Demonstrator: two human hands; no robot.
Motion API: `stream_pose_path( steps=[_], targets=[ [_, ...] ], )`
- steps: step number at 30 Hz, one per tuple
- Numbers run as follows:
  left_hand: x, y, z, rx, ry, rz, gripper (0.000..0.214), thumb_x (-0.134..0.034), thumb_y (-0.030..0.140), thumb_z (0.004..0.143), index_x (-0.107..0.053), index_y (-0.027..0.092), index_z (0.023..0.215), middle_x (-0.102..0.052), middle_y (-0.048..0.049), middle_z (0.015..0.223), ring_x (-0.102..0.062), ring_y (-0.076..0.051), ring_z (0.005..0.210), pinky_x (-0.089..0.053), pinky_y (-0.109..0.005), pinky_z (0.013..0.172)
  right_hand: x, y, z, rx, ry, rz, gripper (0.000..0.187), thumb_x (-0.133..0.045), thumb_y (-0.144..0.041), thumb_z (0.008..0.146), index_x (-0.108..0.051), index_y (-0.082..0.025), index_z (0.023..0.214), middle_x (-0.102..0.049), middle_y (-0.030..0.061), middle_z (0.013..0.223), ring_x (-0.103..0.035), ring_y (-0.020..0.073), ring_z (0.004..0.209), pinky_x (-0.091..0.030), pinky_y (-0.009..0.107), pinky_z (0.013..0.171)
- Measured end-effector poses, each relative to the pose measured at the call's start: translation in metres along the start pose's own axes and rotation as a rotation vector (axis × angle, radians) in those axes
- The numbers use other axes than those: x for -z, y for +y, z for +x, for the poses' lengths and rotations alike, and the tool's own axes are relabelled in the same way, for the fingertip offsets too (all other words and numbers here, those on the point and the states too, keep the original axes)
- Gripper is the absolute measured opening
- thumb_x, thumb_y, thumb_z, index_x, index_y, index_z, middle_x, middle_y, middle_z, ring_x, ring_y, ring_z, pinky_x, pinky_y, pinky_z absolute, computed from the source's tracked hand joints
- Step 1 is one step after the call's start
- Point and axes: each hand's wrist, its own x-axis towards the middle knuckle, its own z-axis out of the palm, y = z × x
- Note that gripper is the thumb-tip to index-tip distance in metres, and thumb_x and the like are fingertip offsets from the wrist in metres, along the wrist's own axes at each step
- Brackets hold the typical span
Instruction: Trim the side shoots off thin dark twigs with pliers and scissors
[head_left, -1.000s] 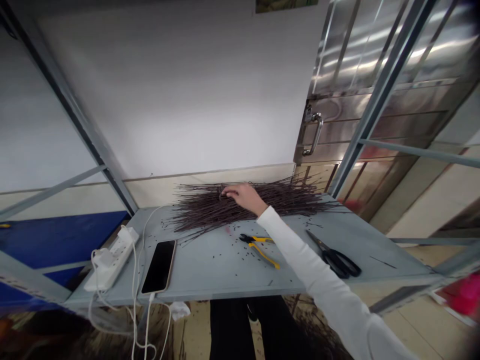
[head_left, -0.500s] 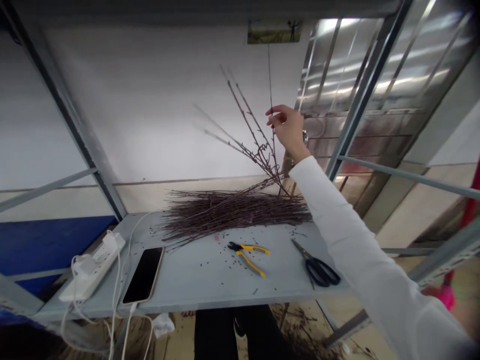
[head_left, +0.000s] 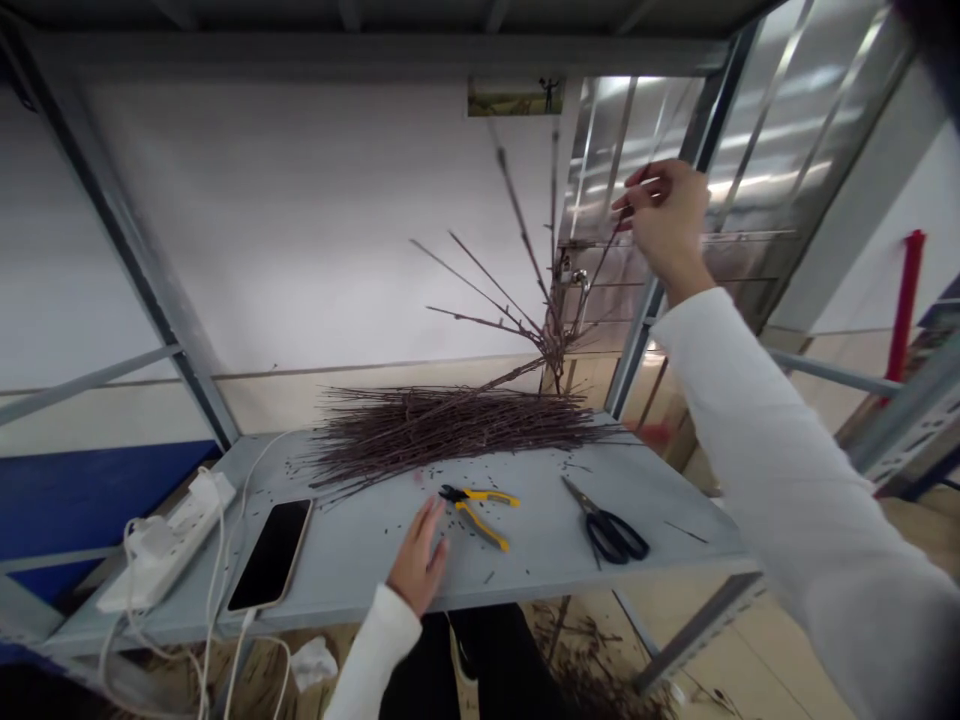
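Note:
My right hand (head_left: 667, 215) is raised at the right and pinches a thin dark branch (head_left: 604, 262). That branch joins a forked cluster of branches (head_left: 553, 335) fanning up behind the shelf top. Below, a heap of thin dark twigs (head_left: 450, 430) lies along the back of the surface. Fingers stretched forward, my left hand (head_left: 420, 558) is over the front of the shelf and holds nothing. Its fingertips are beside the jaws of yellow-and-grey cutting pliers (head_left: 480, 518), which lie spread; whether they touch I cannot tell. Black-handled scissors (head_left: 611, 530) lie farther right.
A phone (head_left: 271, 555) with a cable and a white power strip (head_left: 172, 540) occupy the left end. Small twig bits dot the grey shelf (head_left: 360, 575). Metal posts (head_left: 637, 345) frame the sides, and cut branches (head_left: 600, 650) litter the floor.
My right hand has moved right and up, pulling its branch over to the right, and the cluster has shifted. My left hand has come into view near the pliers.

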Motion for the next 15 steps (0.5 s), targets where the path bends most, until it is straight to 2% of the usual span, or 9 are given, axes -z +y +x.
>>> stream_pose_path(
  steps=[1,4,6,7,10,12,15],
  targets=[
    [0.001,-0.001,0.024,-0.017,0.010,0.154,0.051,-0.036,0.025,0.092,-0.038,0.013,0.142,-0.037,-0.0145,0.150,-0.034,-0.023,0.138,-0.033,-0.039,0.111,0.009,0.002,0.000,-0.017,0.006,0.005,0.016,-0.046,-0.001,0.085,-0.056,-0.012,0.089,-0.062,0.0015,0.070,-0.053,0.0056,0.051,-0.046,0.026,0.055],
    [-0.002,-0.006,0.093,0.013,0.052,0.251,0.059,-0.034,0.017,0.092,-0.021,0.014,0.149,-0.020,-0.0140,0.157,-0.020,-0.027,0.143,-0.028,-0.044,0.113,0.032,0.009,-0.002,-0.081,0.028,0.036,0.017,-0.044,-0.001,0.087,-0.057,-0.008,0.095,-0.067,0.0063,0.078,-0.055,0.0035,0.051,-0.047,0.026,0.058],
    [-0.006,-0.011,0.132,0.043,0.062,0.311,0.059,-0.032,0.014,0.093,-0.018,0.014,0.150,-0.015,-0.0132,0.158,-0.015,-0.029,0.144,-0.024,-0.046,0.114,0.044,0.012,-0.005,-0.120,0.042,0.061,0.018,-0.044,0.000,0.086,-0.057,-0.006,0.095,-0.069,0.0083,0.080,-0.057,0.0031,0.053,-0.047,0.028,0.061],
    [-0.008,-0.014,0.147,0.056,0.059,0.341,0.057,-0.031,0.013,0.094,-0.021,0.016,0.149,-0.018,-0.0123,0.158,-0.016,-0.028,0.143,-0.023,-0.046,0.114,0.050,0.014,-0.007,-0.127,0.053,0.068,0.018,-0.044,0.001,0.086,-0.058,-0.006,0.094,-0.070,0.0090,0.080,-0.058,0.0033,0.053,-0.047,0.028,0.061],
    [-0.013,-0.025,0.177,0.086,0.020,0.416,0.050,-0.043,0.019,0.094,-0.035,0.023,0.143,-0.031,-0.0123,0.153,-0.033,-0.031,0.137,-0.031,-0.052,0.109,0.070,0.012,-0.012,-0.091,0.079,0.081,0.014,-0.046,-0.002,0.087,-0.057,-0.009,0.091,-0.070,0.0099,0.080,-0.059,0.0050,0.053,-0.048,0.032,0.062],
    [-0.017,-0.030,0.186,0.077,0.003,0.458,0.047,-0.053,0.027,0.092,-0.043,0.023,0.137,-0.037,-0.0118,0.148,-0.041,-0.031,0.130,-0.035,-0.056,0.104,0.086,0.006,-0.014,-0.071,0.080,0.109,0.013,-0.047,-0.004,0.088,-0.056,-0.013,0.086,-0.069,0.0065,0.075,-0.059,0.0060,0.052,-0.049,0.035,0.064],
    [-0.021,-0.035,0.193,0.050,-0.006,0.515,0.045,-0.057,0.030,0.089,-0.048,0.021,0.132,-0.043,-0.0113,0.143,-0.046,-0.030,0.124,-0.039,-0.056,0.100,0.108,-0.009,-0.018,-0.011,0.039,0.145,0.013,-0.051,-0.007,0.088,-0.056,-0.017,0.082,-0.062,0.0002,0.067,-0.059,0.0083,0.053,-0.051,0.037,0.067]
  ],
)
